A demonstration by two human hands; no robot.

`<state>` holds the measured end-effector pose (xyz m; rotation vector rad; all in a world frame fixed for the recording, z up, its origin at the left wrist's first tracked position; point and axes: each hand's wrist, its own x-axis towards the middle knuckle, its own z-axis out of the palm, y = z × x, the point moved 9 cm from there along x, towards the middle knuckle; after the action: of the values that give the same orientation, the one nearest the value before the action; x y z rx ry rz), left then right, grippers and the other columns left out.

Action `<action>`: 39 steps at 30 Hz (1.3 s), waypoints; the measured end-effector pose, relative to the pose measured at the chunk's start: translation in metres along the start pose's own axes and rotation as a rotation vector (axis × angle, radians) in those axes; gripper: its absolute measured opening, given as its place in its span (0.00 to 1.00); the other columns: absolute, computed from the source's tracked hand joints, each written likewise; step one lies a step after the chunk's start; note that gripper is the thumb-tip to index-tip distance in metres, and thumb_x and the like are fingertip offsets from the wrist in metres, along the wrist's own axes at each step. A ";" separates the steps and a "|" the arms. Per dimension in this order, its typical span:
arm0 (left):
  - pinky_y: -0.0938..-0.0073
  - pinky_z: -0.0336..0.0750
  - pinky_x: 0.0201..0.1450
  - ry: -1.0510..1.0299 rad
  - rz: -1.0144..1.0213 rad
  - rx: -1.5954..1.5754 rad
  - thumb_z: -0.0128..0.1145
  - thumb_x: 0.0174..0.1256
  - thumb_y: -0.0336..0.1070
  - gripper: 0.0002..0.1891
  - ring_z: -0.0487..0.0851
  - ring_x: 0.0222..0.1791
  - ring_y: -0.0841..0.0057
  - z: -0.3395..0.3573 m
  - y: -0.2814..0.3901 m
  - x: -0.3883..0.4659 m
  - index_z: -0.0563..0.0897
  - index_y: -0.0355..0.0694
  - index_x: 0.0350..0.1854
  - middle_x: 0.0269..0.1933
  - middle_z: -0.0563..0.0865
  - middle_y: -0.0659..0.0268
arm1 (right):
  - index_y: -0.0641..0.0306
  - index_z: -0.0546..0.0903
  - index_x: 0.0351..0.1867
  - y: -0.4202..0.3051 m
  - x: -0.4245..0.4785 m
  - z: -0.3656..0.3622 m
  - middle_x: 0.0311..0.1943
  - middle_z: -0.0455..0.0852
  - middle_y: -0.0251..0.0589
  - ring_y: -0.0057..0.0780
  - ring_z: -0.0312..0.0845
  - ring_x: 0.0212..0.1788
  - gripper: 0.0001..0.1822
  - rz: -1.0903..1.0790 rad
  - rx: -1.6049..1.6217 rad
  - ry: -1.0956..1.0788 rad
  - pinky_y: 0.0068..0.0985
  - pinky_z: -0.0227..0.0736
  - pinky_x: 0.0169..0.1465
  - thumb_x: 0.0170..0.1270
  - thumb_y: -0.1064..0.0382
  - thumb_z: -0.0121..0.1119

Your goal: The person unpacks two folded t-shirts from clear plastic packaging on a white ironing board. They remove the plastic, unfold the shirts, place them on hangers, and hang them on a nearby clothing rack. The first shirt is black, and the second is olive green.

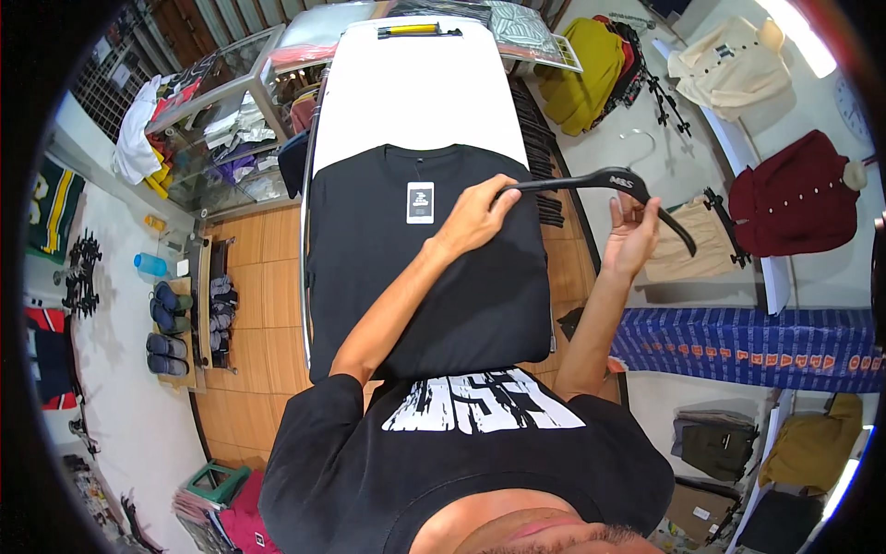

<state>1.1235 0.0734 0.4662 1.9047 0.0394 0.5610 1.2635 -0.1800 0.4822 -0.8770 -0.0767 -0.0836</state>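
Note:
A black T-shirt (429,291) lies spread over the near part of a white table (422,90), its neckline towards the far end. A printed hang tag (420,203) rests on its chest below the collar. Above the shirt's right shoulder, my left hand (477,215) grips one arm of a black clothes hanger (581,181). My right hand (631,239) holds the hanger near its middle, out beyond the table's right edge. The hanger's metal hook (640,147) points away from me, and its other arm curves down to the right.
A yellow-and-black tool (410,30) lies at the table's far end. Striped garments (536,152) hang along the right side. To the left are a glass display case (228,131) and a shoe rack (201,305). Garments hang on the right wall, including a maroon shirt (792,197).

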 end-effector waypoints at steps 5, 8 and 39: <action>0.74 0.69 0.33 0.124 -0.130 0.045 0.60 0.78 0.47 0.19 0.73 0.28 0.84 -0.072 -0.042 -0.003 0.85 0.32 0.36 0.24 0.79 0.67 | 0.65 0.84 0.44 0.044 -0.029 0.036 0.37 0.90 0.38 0.24 0.88 0.34 0.16 0.224 -0.669 -0.395 0.23 0.82 0.35 0.78 0.51 0.61; 0.73 0.70 0.33 0.078 -0.290 0.045 0.62 0.75 0.50 0.23 0.74 0.27 0.84 -0.101 -0.073 -0.003 0.84 0.30 0.31 0.22 0.77 0.67 | 0.65 0.85 0.45 0.030 -0.056 0.064 0.36 0.91 0.38 0.27 0.87 0.33 0.16 -0.211 -1.250 -0.356 0.26 0.79 0.36 0.74 0.52 0.66; 0.49 0.61 0.64 0.598 -0.167 0.791 0.56 0.77 0.38 0.08 0.84 0.52 0.63 -0.203 -0.173 -0.013 0.88 0.47 0.46 0.45 0.89 0.64 | 0.63 0.87 0.53 0.194 -0.017 0.084 0.47 0.89 0.55 0.57 0.85 0.50 0.13 -0.411 -1.417 -0.546 0.44 0.76 0.55 0.71 0.61 0.63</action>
<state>1.0713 0.3161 0.3671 2.3677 0.9143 1.0909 1.2639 0.0091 0.3855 -2.2754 -0.7798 -0.2982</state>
